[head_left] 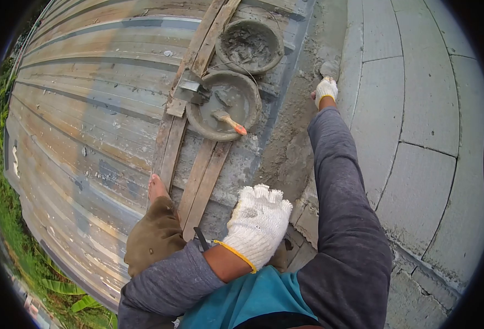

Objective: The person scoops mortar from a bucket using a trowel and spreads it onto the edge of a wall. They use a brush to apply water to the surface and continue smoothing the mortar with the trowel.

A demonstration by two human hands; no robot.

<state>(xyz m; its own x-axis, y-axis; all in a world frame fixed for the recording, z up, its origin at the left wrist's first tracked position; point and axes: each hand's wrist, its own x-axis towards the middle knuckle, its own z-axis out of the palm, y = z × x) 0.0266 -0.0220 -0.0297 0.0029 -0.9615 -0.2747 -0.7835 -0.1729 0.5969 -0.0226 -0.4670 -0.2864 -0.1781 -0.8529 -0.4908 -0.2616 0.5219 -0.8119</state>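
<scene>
Left hand [259, 219], fingers curled, right hand [325, 90] at mortar [288, 145] edge, fingers unclear, 2 tubs [194, 119]

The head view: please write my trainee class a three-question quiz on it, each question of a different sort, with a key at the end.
1. Which gloved hand is reached farther out along the strip of mortar?
A) the left hand
B) the right hand
C) neither; they are level

2. True or false: the gloves on both hands are white.

3. Fill in the missing word: the tool with an orange-red handle end, in the nearer of the two round tubs, is a ____.

Key: 1. B. 2. True. 3. brush.
</scene>
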